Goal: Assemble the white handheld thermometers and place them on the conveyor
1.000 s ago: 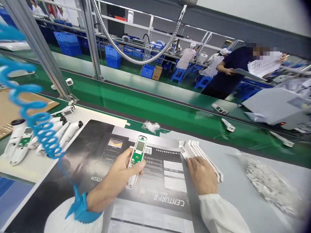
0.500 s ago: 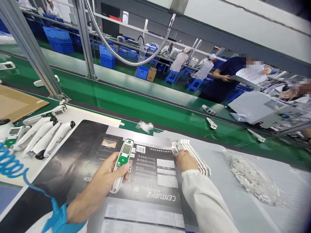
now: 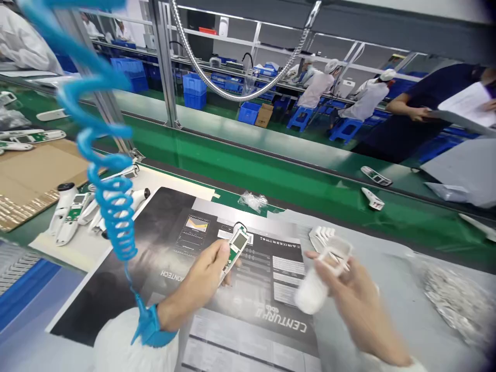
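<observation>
Two-handed, we are apparently assembling, next needing careful alignment: left hand (image 3: 207,271) pinching handset (image 3: 234,252) above poster (image 3: 165,222), right hand (image 3: 358,299) pinching white shell (image 3: 312,292) over poster's edge.

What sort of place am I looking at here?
Probably an electronics assembly workshop. The left hand holds a white device with its green circuit board exposed, similar opened devices lie at the left, and people in white sit on blue stools in the background.

Blue stools (image 3: 350,124), stacked blue bins (image 3: 195,93) and a small cardboard box (image 3: 264,116) beyond the long green belt (image 3: 232,164).
</observation>
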{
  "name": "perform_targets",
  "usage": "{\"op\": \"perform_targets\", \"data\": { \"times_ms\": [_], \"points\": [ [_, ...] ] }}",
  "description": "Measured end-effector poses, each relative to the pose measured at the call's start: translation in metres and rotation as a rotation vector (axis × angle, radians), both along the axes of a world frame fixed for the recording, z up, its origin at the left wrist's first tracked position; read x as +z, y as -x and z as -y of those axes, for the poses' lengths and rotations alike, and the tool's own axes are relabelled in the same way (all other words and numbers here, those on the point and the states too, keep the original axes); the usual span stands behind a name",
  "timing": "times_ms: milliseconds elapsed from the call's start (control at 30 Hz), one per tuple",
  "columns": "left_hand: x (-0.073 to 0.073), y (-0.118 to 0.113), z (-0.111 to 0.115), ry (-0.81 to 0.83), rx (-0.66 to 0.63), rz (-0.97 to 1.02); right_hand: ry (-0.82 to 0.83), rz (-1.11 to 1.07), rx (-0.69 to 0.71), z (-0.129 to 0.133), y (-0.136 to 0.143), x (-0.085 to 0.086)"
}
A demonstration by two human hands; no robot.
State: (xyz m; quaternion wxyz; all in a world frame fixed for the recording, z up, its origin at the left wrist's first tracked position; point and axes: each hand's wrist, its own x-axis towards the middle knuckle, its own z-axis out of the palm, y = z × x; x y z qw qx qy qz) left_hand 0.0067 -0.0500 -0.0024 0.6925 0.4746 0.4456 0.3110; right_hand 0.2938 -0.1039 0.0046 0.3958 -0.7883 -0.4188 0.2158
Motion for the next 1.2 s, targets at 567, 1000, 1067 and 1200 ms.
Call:
{"op": "perform_targets", "data": {
  "times_ms": [567,1000,1067,1200],
  "points": [
    [-0.026,-0.026,0.018,-0.388,-0.013,-0.126,-0.206,-0.860,0.155,-0.009,0.118,-0.034],
    [-0.031,-0.012,0.018,-0.763,-0.170,-0.597,-0.127,-1.580,0.165,-0.022,0.130,-0.028],
    [-0.025,-0.015,0.017,-0.787,-0.065,-0.578,-0.119,-1.498,0.201,-0.018,0.132,-0.025],
    [-0.025,-0.034,0.025,-0.799,0.024,-0.537,-0.119,-1.399,0.143,-0.013,0.138,-0.028]
  ]
}}
